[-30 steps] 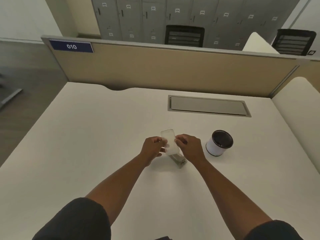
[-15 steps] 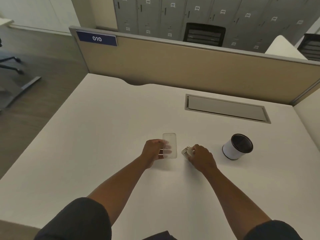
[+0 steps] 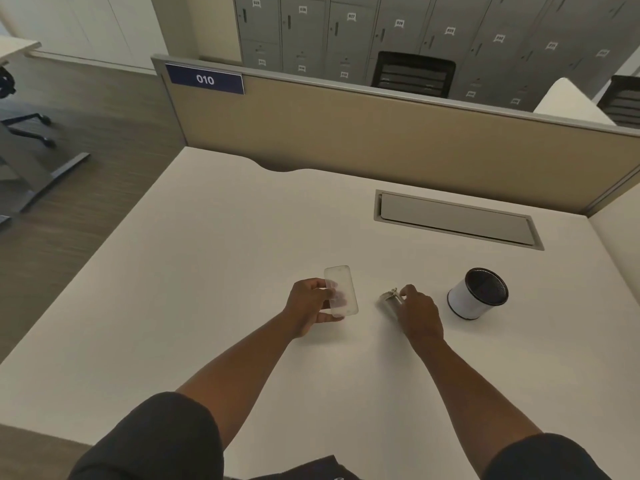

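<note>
1. Centrally on the white bench (image 3: 207,271), the left hand (image 3: 308,306) holds a clear plastic lid (image 3: 341,289), a flat rounded rectangle.
2. Its fingers (image 3: 317,282) are curled behind the lid and show through the plastic, and the thumb sits at the lid's lower edge, so the piece is pinched between them.
3. The lid's long side runs away from the person. Whether it is lifted off the bench or touches it cannot be told.
4. Just to the right, apart from the lid, a small greyish box (image 3: 389,299) lies tilted on the bench. What is in it is too small to tell.
5. The right hand (image 3: 420,315) is over the box's near end, knuckles up. Its fingers (image 3: 408,291) are bent down onto the box and grip it narrowly.
6. Further right, near that hand but not touching it, stands a white cup (image 3: 476,294) with a dark inside, leaning slightly.
7. Behind it, a grey hatch (image 3: 457,220) is set flush into the bench.
8. A tan partition (image 3: 381,133) closes the far edge and carries a blue sign (image 3: 205,79) reading 010.
</note>
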Action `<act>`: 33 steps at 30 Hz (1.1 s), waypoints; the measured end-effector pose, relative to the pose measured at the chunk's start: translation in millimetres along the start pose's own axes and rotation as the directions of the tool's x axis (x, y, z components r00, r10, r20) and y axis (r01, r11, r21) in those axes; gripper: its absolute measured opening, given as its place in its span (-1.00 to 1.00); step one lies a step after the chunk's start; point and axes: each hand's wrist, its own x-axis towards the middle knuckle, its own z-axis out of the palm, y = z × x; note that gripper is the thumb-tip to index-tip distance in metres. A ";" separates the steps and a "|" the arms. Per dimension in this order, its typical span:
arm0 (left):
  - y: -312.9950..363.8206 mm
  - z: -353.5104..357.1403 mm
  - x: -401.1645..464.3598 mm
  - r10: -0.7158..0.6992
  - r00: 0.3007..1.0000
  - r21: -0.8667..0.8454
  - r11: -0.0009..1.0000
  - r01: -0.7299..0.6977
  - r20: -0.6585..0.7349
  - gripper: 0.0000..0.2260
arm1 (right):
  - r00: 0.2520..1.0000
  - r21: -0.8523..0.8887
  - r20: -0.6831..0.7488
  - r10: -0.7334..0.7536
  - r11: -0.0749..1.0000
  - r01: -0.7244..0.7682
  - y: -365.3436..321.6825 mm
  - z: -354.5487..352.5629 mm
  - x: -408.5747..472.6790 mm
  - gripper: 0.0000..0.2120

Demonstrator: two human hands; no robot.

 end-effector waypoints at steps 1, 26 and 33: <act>-0.8 1.2 -0.2 0.005 1.000 0.002 1.000 -0.005 -0.003 -0.87 | 0.999 0.041 0.004 0.033 0.999 -0.033 1.2 -2.4 0.9 -0.83; -14.2 43.0 -9.6 -0.001 0.999 0.041 0.999 0.003 -0.052 -0.92 | 0.963 0.712 0.241 -0.120 0.696 -0.091 -8.9 -46.2 -7.1 -0.71; -11.7 53.4 -15.1 0.010 1.000 0.050 0.999 -0.008 -0.022 -0.92 | 0.972 0.619 0.177 -0.157 0.785 0.014 -15.6 -49.6 -12.1 -0.78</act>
